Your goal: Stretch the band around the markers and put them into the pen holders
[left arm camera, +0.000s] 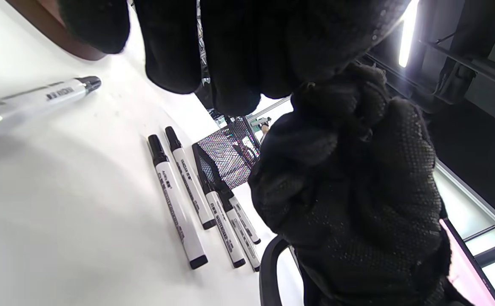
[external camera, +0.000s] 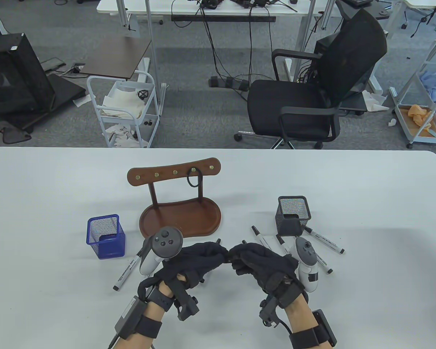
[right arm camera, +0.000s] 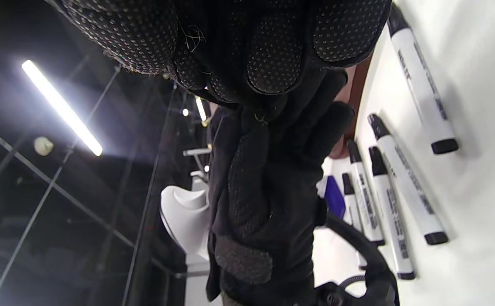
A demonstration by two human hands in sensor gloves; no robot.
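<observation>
Your left hand (external camera: 194,260) and right hand (external camera: 256,263) meet fingertip to fingertip, both curled; what they pinch, I cannot tell. You seem to be at the banding step. Loose markers (external camera: 314,251) lie beside the black pen holder (external camera: 292,214); a band (external camera: 193,180) hangs on the wooden rack (external camera: 178,218). Next, gather markers.

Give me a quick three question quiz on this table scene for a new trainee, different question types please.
1. True or false: a black band hangs on a peg of the wooden rack.
2. Which pen holder stands on the person's left? A) blue B) black mesh
3. Fill in: the left hand and right hand meet in front of the rack's wooden ____.

Key: 1 true; 2 A; 3 tray.
</observation>
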